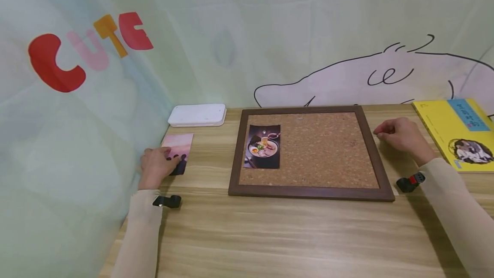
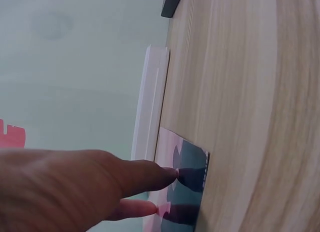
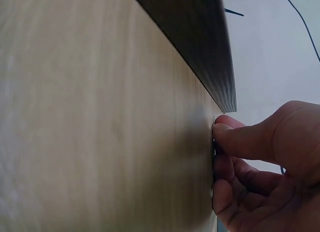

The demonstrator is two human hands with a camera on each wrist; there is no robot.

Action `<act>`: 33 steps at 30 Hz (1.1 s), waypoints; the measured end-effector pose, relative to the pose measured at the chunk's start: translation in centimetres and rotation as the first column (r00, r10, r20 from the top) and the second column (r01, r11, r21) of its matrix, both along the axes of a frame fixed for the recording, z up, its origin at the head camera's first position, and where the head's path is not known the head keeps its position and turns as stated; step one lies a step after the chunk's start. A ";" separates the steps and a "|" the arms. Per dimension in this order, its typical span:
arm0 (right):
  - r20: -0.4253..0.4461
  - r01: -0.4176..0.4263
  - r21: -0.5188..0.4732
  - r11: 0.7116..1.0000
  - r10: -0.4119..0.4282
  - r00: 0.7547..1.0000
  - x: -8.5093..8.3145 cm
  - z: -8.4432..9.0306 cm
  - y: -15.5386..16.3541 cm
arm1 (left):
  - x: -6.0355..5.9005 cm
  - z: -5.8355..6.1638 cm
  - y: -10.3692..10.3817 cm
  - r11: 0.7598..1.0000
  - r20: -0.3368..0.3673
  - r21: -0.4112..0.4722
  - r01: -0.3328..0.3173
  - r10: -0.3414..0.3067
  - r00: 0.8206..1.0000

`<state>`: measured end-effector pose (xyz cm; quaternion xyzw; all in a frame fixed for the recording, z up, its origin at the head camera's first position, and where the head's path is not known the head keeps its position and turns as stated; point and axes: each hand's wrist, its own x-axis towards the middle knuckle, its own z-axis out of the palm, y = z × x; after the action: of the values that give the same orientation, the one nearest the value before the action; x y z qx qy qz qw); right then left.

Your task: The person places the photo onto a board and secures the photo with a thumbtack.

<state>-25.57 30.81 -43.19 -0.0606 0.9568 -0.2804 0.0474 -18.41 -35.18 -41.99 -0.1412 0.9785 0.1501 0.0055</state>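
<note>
My left hand [image 1: 156,166] rests on a small photo card [image 1: 183,143] at the left of the table. The card is pink above, with dark silhouettes below. In the left wrist view, fairly straight fingers [image 2: 150,177] touch its face. My right hand [image 1: 403,136] is low over the table, just right of the framed corkboard [image 1: 328,149]. Its thumb and index fingertip meet in the right wrist view, the other fingers [image 3: 250,182] curled; whether anything small lies between them is hidden. A ramen photo [image 1: 263,147] lies on the corkboard's left part.
A white flat case [image 1: 197,115] sits behind the photo card, against the fabric backdrop [image 1: 216,33]. To the right of my right hand lies a yellow book [image 1: 455,136]. The wooden table [image 1: 270,239] stretches in front of the corkboard.
</note>
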 end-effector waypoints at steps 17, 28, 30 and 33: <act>0.044 0.051 -0.041 0.998 -0.049 0.998 0.4 -0.3 0.6 | 0.1 0.1 -0.7 0.997 -0.076 0.073 0.020 -0.014 0.997; 0.015 0.091 -0.068 0.994 -0.090 0.996 0.6 0.2 0.6 | 0.2 -0.1 -1.9 0.978 -0.152 0.208 0.014 0.018 0.988; 0.020 0.102 -0.073 0.992 -0.101 0.995 0.6 0.4 0.6 | 0.3 0.0 -1.8 0.974 -0.170 0.228 0.005 0.034 0.985; 0.032 0.123 -0.085 0.989 -0.120 0.992 0.6 0.6 0.6 | 0.3 0.2 -1.7 0.963 -0.182 0.270 -0.008 0.059 0.982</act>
<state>-24.93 31.38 -42.60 -0.0004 0.9450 -0.3247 0.0403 -18.08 -36.84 -41.78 -0.1410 0.9428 0.2936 -0.0706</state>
